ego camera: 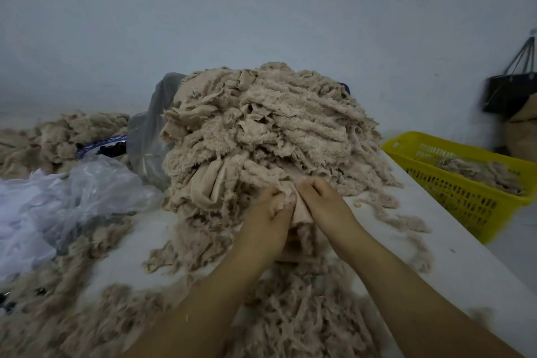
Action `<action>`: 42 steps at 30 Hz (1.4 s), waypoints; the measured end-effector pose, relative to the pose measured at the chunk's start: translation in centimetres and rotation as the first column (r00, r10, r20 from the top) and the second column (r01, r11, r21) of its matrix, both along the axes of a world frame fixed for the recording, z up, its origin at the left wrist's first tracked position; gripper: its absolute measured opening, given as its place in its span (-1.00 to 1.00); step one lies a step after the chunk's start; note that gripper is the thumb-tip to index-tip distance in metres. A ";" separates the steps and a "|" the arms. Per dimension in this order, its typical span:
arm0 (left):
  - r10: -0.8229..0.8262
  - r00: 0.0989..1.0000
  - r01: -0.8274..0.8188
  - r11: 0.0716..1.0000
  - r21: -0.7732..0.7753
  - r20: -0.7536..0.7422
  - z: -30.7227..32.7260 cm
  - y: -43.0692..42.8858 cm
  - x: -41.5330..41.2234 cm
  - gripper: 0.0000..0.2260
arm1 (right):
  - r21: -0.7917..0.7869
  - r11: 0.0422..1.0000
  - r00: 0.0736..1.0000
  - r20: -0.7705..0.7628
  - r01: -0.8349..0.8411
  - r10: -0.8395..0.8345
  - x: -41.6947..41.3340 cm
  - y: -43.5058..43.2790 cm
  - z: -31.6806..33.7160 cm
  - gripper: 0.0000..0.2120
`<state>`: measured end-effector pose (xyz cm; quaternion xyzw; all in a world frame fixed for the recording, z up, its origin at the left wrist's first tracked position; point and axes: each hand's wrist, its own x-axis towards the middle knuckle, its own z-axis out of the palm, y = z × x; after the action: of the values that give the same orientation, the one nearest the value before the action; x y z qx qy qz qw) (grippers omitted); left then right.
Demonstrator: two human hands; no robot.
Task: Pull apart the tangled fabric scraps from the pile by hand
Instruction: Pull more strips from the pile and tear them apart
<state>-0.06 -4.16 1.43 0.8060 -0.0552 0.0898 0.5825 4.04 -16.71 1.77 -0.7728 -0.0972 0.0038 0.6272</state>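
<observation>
Nearest us, in front of the pile (261,131), loose shreds (305,317) covered the counter (465,256). At the pile's front foot our hands were both clenched on one beige scrap (302,216). The left hand (268,212) and the right hand (322,200) pinched it side by side, knuckles nearly touching. The scrap ran up into the pile's lower edge, so we judged it not yet free. To do this well, we thought short tugs apart and toward us, close to the tangle, would keep the heaped layers above from sliding down.

Left of the pile lay crumpled clear plastic bags (66,197), likely to snag stray strips. Right of the pile a yellow basket (465,197) held a few scraps. Beyond the pile's left side sat another heap of fluff (58,136), and far to its right hung a black bag (508,96).
</observation>
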 end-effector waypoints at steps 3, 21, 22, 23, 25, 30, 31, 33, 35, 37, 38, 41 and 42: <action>-0.003 0.998 -0.010 0.973 0.231 0.059 -0.6 0.4 -0.2 -0.77 | -0.030 1.000 1.000 0.017 -0.009 0.009 0.2 -0.4 -0.5 -0.70; 0.150 0.895 -0.445 0.370 -0.816 -0.420 2.6 8.2 6.6 -0.67 | 0.299 0.936 0.979 0.027 0.185 -0.202 -0.7 -2.3 -0.6 -0.64; 0.097 0.902 -0.414 0.464 -0.783 -0.420 2.8 7.5 6.2 -0.62 | 0.355 0.914 0.979 -0.024 0.196 -0.200 -0.3 -2.4 -0.5 -0.64; 0.037 0.913 -0.351 0.581 -0.734 -0.407 2.8 6.2 5.6 -0.50 | 0.387 0.902 0.981 -0.058 0.192 -0.184 0.1 -2.3 -0.7 -0.65; -0.131 0.921 -0.129 0.786 -0.605 -0.366 2.4 3.1 3.9 -0.30 | 0.434 0.888 0.989 -0.073 0.150 -0.131 0.4 -1.5 -1.1 -0.78; -0.291 0.916 0.288 0.956 -0.051 -0.277 0.6 -0.6 0.8 -0.73 | 0.513 0.845 0.988 -0.053 0.149 -0.142 1.2 -1.7 -1.5 -0.90; -0.270 0.925 0.288 0.957 0.030 -0.266 0.2 -0.6 0.9 -0.76 | 0.507 0.842 0.982 -0.059 0.183 -0.178 1.4 -2.1 -1.2 -0.87; -0.209 0.947 0.232 0.970 0.068 -0.246 -0.1 -0.1 1.3 -0.73 | 0.492 0.826 0.960 -0.082 0.274 -0.269 1.9 -2.9 -0.7 -0.62; -0.160 0.962 0.152 0.987 -0.054 -0.222 0.0 0.7 1.5 -0.68 | 0.468 0.822 0.941 -0.071 0.324 -0.331 2.4 -3.5 -0.7 -0.53; -0.145 0.965 0.107 0.979 -0.176 -0.220 0.3 1.1 1.5 -0.63 | 0.445 0.833 0.936 -0.039 0.329 -0.349 2.6 -3.6 -1.2 -0.79; -0.148 0.965 0.101 0.972 -0.214 -0.217 0.3 1.0 1.5 -0.63 | 0.403 0.850 0.934 -0.033 0.339 -0.357 2.4 -3.3 -1.2 -0.92; -0.192 0.971 0.162 0.966 -0.200 -0.141 0.3 0.5 1.2 -0.69 | 0.290 0.888 0.922 0.041 0.357 -0.384 2.0 -2.2 -1.3 -0.88; -0.201 0.973 0.185 0.973 -0.136 -0.117 0.2 0.3 1.1 -0.66 | 0.271 0.894 0.920 0.064 0.357 -0.387 1.8 -1.9 -1.1 -0.85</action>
<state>1.07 -3.88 1.66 0.7632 -0.0897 -0.0168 0.6396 5.83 -18.59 0.65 -0.6892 0.0167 -0.1739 0.7032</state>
